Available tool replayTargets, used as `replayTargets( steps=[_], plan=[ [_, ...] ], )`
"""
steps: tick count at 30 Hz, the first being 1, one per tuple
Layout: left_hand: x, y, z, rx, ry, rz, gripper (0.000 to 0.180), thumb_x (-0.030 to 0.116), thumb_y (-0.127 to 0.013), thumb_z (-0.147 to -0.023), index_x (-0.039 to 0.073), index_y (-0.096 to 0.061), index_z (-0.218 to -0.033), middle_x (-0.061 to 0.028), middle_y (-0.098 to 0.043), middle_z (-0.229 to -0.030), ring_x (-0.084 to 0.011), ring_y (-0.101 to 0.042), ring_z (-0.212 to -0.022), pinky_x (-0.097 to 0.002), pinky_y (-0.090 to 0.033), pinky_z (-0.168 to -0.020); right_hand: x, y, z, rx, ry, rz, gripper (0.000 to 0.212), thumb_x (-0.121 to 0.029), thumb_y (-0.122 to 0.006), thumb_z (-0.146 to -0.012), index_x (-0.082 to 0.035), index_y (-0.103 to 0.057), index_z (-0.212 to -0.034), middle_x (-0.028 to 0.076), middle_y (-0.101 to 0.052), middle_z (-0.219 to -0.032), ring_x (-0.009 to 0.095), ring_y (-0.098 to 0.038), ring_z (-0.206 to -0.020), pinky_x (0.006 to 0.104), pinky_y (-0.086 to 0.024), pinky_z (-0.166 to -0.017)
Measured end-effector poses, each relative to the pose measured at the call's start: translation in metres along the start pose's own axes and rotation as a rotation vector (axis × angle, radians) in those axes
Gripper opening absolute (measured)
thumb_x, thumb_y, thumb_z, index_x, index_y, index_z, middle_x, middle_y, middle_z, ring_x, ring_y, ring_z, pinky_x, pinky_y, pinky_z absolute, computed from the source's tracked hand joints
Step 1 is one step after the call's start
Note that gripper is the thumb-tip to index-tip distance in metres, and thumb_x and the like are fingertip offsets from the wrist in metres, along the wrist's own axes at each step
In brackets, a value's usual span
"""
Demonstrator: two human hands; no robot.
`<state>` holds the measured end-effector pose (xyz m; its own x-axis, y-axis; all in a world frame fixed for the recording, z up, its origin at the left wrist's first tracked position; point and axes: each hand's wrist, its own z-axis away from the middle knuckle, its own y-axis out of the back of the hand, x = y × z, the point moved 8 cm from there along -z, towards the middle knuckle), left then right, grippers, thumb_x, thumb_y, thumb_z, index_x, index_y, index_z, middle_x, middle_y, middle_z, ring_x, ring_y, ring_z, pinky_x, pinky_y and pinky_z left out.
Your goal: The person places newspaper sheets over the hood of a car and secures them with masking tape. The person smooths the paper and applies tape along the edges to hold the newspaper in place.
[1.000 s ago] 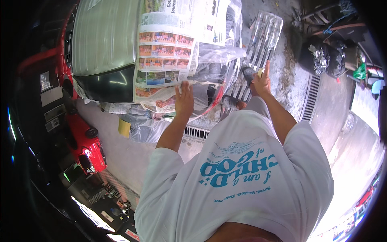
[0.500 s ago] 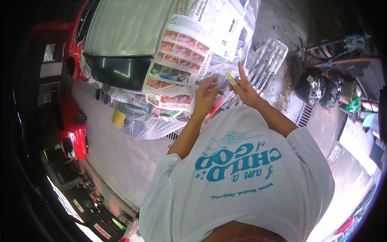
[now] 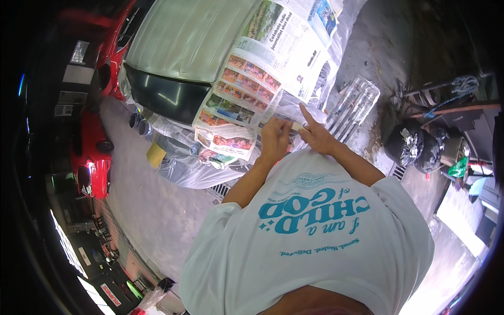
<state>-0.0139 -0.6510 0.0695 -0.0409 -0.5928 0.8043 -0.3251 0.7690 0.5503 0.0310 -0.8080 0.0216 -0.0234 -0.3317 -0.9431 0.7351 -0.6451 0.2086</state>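
Newspaper [image 3: 251, 86] drapes the vehicle [image 3: 189, 39] as the right hand [image 3: 320, 138] grips a pale strip [image 3: 297, 127], the left hand [image 3: 274, 140] beside it, hold unclear.

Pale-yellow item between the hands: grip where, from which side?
Probably pinch the pale-yellow item by its left end, coming from the left: that end juts from the right hand toward the left hand, while the other end sits in the right hand's grasp. Whether the left hand touches it is unclear.

Hands [image 3: 276, 140] at pale yellow piece [image 3: 297, 126] near newspaper sheets [image 3: 252, 79]
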Motion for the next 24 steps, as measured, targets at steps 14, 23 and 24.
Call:
replayTargets(
  steps=[14,23,24],
  plan=[
    [-0.106,0.105,-0.228,0.042,0.219,-0.192,0.023,0.015,-0.067,-0.095,-0.006,-0.074,-0.09,-0.026,-0.072,-0.08,-0.0406,-0.07,-0.075,-0.049,-0.052,-0.072,-0.064,0.076,-0.123,-0.035,-0.127,-0.137,0.036,-0.031,-0.062,-0.105,0.001,-0.072,-0.117,0.004,-0.063,-0.062,0.013,-0.06,-0.047,0.0306,-0.048,-0.049],
    [-0.114,0.092,-0.295,0.176,0.114,-0.531,0.021,0.018,-0.069,-0.095,0.0,-0.08,-0.097,-0.0246,-0.069,-0.104,-0.0435,-0.067,-0.103,-0.0522,-0.052,-0.093,-0.123,0.103,-0.202,-0.02,-0.088,-0.201,0.025,-0.019,-0.065,-0.098,0.005,-0.073,-0.098,0.006,-0.063,-0.064,0.014,-0.061,-0.05,0.029,-0.05,-0.051],
    [-0.115,0.09,-0.297,0.186,0.112,-0.525,0.02,0.017,-0.069,-0.095,0.0,-0.08,-0.098,-0.0237,-0.069,-0.103,-0.0428,-0.067,-0.104,-0.0516,-0.052,-0.094,-0.122,0.106,-0.206,-0.028,-0.097,-0.203,0.025,-0.019,-0.064,-0.097,0.005,-0.074,-0.097,0.007,-0.065,-0.066,0.015,-0.065,-0.051,0.0295,-0.052,-0.053]
  ],
)
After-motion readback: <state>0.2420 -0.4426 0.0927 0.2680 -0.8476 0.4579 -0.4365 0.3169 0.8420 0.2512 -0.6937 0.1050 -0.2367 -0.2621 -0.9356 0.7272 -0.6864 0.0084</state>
